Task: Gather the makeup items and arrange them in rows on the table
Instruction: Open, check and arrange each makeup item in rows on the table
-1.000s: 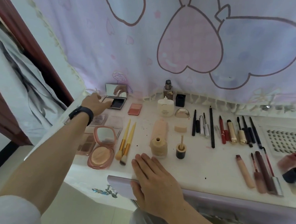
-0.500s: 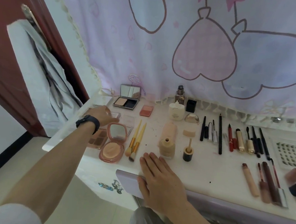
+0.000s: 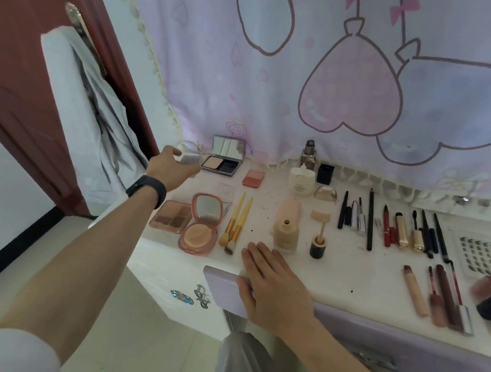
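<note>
Moved back beside the compact, left hand pinches one clear case; right hand rests flat by two brushes.

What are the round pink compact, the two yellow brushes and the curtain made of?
The round pink compact looks like glossy plastic, with a mirror in its lid. The two yellow brushes have smooth handles, painted wood or plastic, unclear which, and soft bristles. The curtain seems thin printed fabric, with a fringed hem.
</note>
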{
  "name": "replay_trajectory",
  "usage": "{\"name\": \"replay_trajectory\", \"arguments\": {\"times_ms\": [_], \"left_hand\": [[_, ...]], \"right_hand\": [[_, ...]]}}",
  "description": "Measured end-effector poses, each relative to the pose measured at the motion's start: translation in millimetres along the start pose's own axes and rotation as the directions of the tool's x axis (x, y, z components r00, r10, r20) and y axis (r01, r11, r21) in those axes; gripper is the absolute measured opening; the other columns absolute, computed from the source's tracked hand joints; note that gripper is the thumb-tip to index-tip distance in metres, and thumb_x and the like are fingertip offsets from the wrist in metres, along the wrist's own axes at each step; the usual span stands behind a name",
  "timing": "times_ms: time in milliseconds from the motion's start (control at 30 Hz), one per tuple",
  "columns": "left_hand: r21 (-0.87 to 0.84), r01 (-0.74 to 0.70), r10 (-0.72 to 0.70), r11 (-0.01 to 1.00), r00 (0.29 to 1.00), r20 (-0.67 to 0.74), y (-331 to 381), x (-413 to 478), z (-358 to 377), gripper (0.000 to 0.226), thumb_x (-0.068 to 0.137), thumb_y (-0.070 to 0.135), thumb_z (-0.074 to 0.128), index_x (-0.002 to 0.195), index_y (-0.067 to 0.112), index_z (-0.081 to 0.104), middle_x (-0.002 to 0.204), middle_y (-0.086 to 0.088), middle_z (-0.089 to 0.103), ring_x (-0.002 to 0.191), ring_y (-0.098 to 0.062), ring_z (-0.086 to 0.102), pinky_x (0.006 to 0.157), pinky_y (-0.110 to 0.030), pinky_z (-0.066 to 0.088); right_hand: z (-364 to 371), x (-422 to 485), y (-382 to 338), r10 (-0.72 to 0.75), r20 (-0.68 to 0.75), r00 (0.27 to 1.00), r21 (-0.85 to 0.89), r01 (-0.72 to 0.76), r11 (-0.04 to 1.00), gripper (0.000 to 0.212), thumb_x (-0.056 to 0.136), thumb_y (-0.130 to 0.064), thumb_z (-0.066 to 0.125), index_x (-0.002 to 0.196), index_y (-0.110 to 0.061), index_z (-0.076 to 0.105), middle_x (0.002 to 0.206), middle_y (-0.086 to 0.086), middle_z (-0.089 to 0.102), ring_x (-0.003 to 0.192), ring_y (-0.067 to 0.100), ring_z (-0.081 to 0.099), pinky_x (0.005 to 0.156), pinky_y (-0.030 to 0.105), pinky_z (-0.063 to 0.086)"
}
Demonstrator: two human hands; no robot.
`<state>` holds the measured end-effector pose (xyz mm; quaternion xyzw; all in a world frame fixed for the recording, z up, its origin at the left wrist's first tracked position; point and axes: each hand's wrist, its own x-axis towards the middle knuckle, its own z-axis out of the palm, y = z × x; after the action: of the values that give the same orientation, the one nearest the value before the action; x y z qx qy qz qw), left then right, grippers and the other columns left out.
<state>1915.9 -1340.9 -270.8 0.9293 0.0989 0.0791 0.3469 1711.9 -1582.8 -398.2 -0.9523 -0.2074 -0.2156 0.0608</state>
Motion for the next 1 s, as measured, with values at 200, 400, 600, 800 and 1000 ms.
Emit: {"name": "replay_trajectory", "arguments": {"times_ms": [200, 400, 600, 800, 1000], "left_hand": [[-0.238, -0.129, 0.117, 0.963, 0.991, -0.063, 33, -40, -24, 0.065, 0.07, 0.05, 0.076, 0.125, 0.025, 0.052, 0.105, 0.006, 0.066, 0.086, 0.0, 0.06, 0.066, -0.016, 0.043], [-0.334, -0.252, 0.265, 0.908, 0.964, -0.005, 64, -110, -35, 0.059, 0.072, 0.047, 0.081, 0.121, 0.033, 0.051, 0.105, 0.013, 0.067, 0.091, -0.002, 0.065, 0.071, -0.017, 0.05], [-0.393, -0.36, 0.424, 0.846, 0.902, 0.086, 74, -180, -24, 0.066, 0.068, 0.041, 0.085, 0.123, 0.036, 0.05, 0.102, 0.016, 0.068, 0.091, 0.003, 0.062, 0.08, -0.023, 0.051], [-0.307, -0.511, 0.581, 0.803, 0.786, 0.21, 88, -236, 3, 0.075, 0.07, 0.035, 0.087, 0.132, 0.033, 0.045, 0.112, 0.015, 0.067, 0.097, 0.003, 0.061, 0.078, -0.01, 0.045], [-0.264, -0.64, 0.692, 0.722, 0.681, 0.241, 105, -271, 33, 0.076, 0.072, 0.033, 0.084, 0.135, 0.034, 0.04, 0.12, 0.012, 0.066, 0.102, -0.004, 0.058, 0.078, -0.019, 0.05]], "right_hand": [[-11, 1, 0, -0.003, 0.05, 0.999, -0.008, 0.003, 1.0, 0.056, 0.101, -0.042, 0.041, 0.14, -0.007, 0.059, 0.145, 0.009, 0.058, 0.138, 0.024, 0.052, 0.116, 0.038, 0.03], [-35, 0, 0, 0.026, 0.142, 0.989, 0.342, -0.074, 0.937, 0.041, 0.103, -0.031, 0.053, 0.138, -0.012, 0.06, 0.147, 0.005, 0.055, 0.141, 0.02, 0.045, 0.119, 0.032, 0.035], [-91, -16, 3, 0.431, 0.174, 0.885, 0.818, -0.373, 0.437, 0.022, 0.102, -0.044, 0.05, 0.114, -0.04, 0.068, 0.108, -0.021, 0.074, 0.103, -0.001, 0.067, 0.09, 0.021, 0.051], [-141, -28, 35, 0.483, 0.444, 0.755, 0.892, -0.425, -0.156, 0.056, 0.089, -0.064, 0.049, 0.106, -0.018, 0.075, 0.101, 0.007, 0.079, 0.084, 0.022, 0.075, 0.068, 0.032, 0.053], [-154, -57, 59, 0.516, 0.41, 0.752, 0.904, -0.409, -0.122, 0.029, 0.074, -0.048, 0.075, 0.092, -0.027, 0.082, 0.093, 0.01, 0.078, 0.075, 0.018, 0.072, 0.062, 0.022, 0.056]]}}
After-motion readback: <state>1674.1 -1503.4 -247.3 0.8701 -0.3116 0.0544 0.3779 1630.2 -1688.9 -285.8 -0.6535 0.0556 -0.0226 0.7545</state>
